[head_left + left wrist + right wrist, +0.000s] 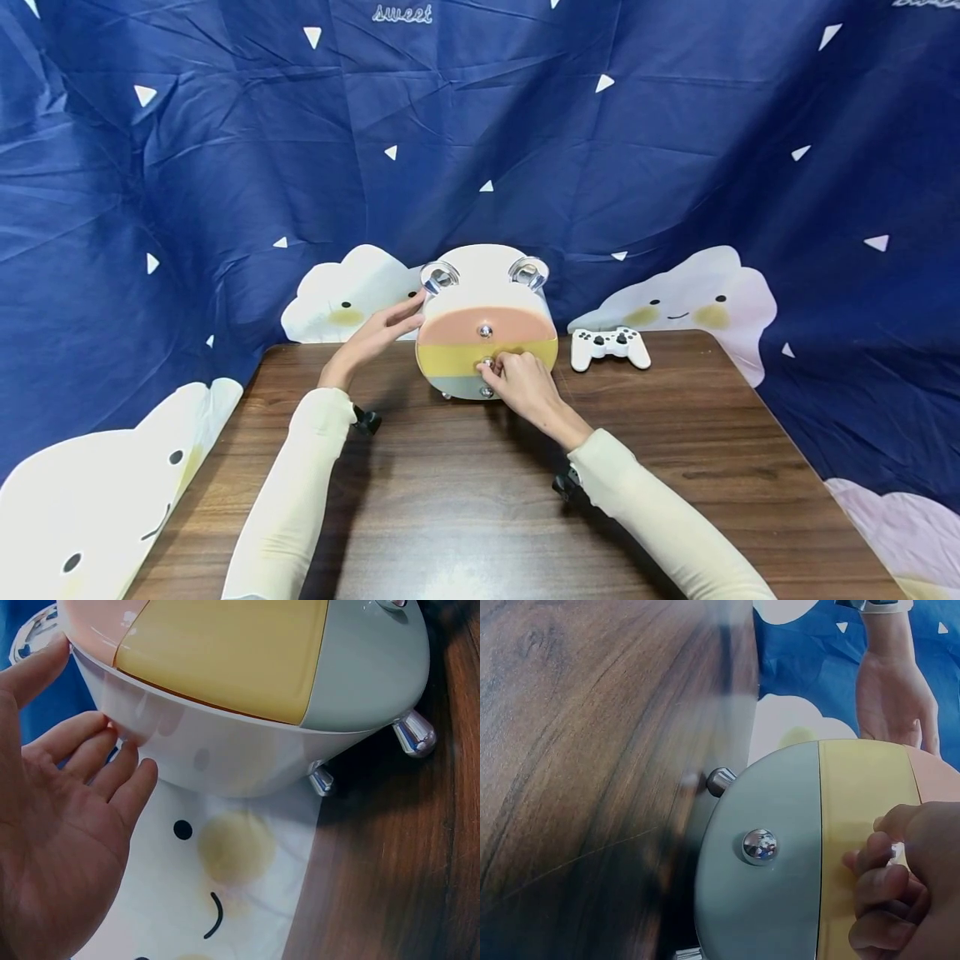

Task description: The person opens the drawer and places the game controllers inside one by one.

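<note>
A small white drawer box (487, 287) with silver ears stands at the back of the table. Its front has a pink drawer (450, 325), a yellow drawer (446, 358) and a grey-green drawer (780, 900), each with a round silver knob. My right hand (525, 385) pinches the yellow drawer's knob (487, 362) between thumb and curled fingers; they mostly hide it in the right wrist view. Extended along the box's left side is my left hand (71, 817), its thumb at the front edge and fingertips at the white wall. The yellow drawer looks flush with its neighbours.
A white game controller (610, 348) lies right of the box on the brown wooden table (450, 500). Behind hangs a blue cloth (480, 125) with white clouds and triangles. Short silver feet (414, 735) hold the box off the tabletop.
</note>
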Motion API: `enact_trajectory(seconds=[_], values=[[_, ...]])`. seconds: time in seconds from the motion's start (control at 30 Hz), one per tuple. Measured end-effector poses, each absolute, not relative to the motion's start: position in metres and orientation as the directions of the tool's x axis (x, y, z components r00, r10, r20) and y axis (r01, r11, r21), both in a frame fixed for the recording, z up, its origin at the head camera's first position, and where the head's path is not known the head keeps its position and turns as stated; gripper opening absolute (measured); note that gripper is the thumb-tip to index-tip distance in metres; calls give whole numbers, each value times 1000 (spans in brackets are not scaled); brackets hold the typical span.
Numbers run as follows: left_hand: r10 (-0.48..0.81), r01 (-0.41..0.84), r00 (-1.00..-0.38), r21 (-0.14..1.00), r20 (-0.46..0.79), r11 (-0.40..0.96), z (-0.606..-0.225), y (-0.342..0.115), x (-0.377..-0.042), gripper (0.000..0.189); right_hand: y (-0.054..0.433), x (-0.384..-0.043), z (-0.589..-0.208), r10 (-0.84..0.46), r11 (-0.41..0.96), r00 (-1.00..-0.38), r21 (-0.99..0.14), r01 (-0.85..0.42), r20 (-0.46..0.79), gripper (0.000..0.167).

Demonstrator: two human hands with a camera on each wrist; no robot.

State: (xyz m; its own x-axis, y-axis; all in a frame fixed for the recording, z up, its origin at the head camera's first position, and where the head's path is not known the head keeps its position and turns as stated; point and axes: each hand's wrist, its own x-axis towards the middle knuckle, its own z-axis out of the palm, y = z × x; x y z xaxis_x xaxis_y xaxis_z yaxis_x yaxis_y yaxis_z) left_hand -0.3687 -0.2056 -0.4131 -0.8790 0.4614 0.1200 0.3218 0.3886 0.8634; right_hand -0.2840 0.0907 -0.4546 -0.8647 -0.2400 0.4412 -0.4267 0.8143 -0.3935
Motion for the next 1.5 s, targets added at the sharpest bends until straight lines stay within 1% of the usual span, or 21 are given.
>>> enact_trajectory(seconds=[0.17, 0.3, 0.47, 0.67, 0.87, 1.0, 1.23, 1.5], values=[[460, 296, -883, 870, 92, 395, -411, -205, -369, 63, 92, -283, -457, -231, 823, -868, -387, -415, 439, 45], [462, 310, -880, 870, 109, 383, -412, -205, -368, 62, 93, -283, -458, -238, 822, -869, -387, -418, 434, 44], [463, 341, -875, 862, 144, 375, -415, -205, -367, 62, 97, -281, -458, -256, 826, -875, -378, -419, 411, 37], [455, 339, -879, 860, 145, 382, -415, -206, -366, 67, 102, -278, -466, -259, 830, -897, -391, -397, 359, 30], [448, 332, -884, 857, 137, 394, -414, -205, -364, 63, 104, -277, -484, -199, 844, -936, -435, -314, 289, 34], [453, 329, -881, 866, 138, 377, -415, -205, -363, 59, 102, -277, -493, -179, 837, -952, -470, -281, 250, 37], [446, 330, -883, 869, 146, 369, -418, -202, -363, 60, 94, -277, -503, -184, 824, -959, -498, -270, 215, 49], [443, 333, -881, 883, 166, 330, -421, -202, -360, 59, 90, -276, -506, -181, 819, -958, -505, -273, 224, 59]])
